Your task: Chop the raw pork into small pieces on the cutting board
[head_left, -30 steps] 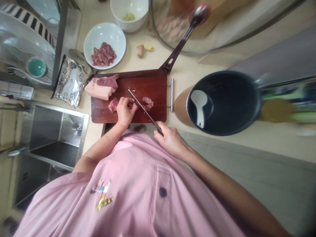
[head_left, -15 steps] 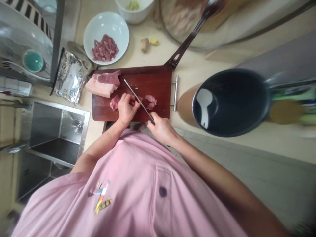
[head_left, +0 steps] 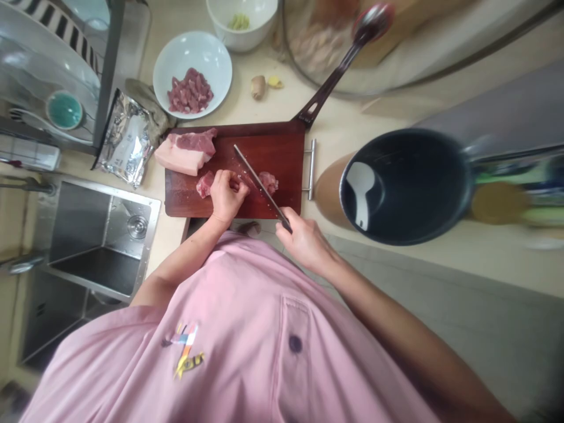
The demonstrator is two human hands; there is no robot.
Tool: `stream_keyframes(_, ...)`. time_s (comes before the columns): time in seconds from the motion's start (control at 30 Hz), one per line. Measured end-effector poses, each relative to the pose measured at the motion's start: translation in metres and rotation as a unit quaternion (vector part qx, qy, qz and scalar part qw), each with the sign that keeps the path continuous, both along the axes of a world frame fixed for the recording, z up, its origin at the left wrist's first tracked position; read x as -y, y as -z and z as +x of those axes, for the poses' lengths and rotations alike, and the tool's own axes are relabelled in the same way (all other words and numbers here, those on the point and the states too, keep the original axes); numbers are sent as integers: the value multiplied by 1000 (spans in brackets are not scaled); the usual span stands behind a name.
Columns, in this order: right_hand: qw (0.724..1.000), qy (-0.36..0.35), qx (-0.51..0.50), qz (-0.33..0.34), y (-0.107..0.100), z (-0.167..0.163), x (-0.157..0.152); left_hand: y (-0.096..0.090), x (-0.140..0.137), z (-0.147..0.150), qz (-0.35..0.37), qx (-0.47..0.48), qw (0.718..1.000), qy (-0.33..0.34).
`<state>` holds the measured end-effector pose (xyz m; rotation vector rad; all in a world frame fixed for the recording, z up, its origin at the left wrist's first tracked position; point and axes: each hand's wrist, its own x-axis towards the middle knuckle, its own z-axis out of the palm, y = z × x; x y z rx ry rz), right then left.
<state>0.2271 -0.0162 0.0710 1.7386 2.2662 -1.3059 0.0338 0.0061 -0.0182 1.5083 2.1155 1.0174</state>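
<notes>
Pinning the meat piece [head_left: 204,185] to the cutting board [head_left: 282,153] with your left hand [head_left: 226,197], you have those fingers bent and bunched on it, probably to steady it and spare the tips from the blade. Your right hand [head_left: 307,244] has its fingers wrapped around the handle of the knife [head_left: 261,185], which lies slantwise between your left fingertips and the cut meat [head_left: 268,182]; whether its edge touches the board, you can't tell. The pork slab [head_left: 185,161] sits at the board's far left corner, seemingly to leave you cutting room, and the meat bowl [head_left: 219,59] stands just beyond, within easy reach.

The board rests near the front edge of a pale worktop [head_left: 273,108], with ginger [head_left: 258,87] behind it. Right of it stands a dark pot [head_left: 418,182] with a white spoon [head_left: 362,182] inside. A steel sink [head_left: 148,235] is at your left, and pale floor [head_left: 440,294] shows below.
</notes>
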Motion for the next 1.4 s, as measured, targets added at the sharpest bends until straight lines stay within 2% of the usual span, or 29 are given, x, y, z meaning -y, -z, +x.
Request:
stream_keyframes(0.2, 999, -23, -2, -45, -15, 18, 11, 6, 1, 0, -7, 6, 1000, -14)
stream_keyframes(0.33, 997, -27, -28, -73, -12, 21, 9, 4, 2, 0, -12, 10, 1000, -19)
stream_keyframes(0.6, 997, -6, -63, -42, 15, -14, -10, 6, 1, -4, -19, 5, 1000, 1)
stream_keyframes(0.8, 997, -14, -51, -61, 14, 1, 0, 8, 0, -3, -21, 6, 1000, -6)
stream_keyframes(0.97, 999, -14, -32, -37, 12, -9, -7, 5, -1, -4, -17, 8, 1000, -9)
stream_keyframes(1.13, 994, 6, -58, -93, 10, 17, -1, 8, -1, -3, -13, 23, 1000, -11)
stream_keyframes(1.3, 995, 62, -59, -55, 13, 30, 4, 8, 5, -5, 13, 99, 995, 20)
stream_keyframes(1.4, 995, 57, -69, -45, 15, 23, 5, 0, 11, -9, 37, 97, 994, 39)
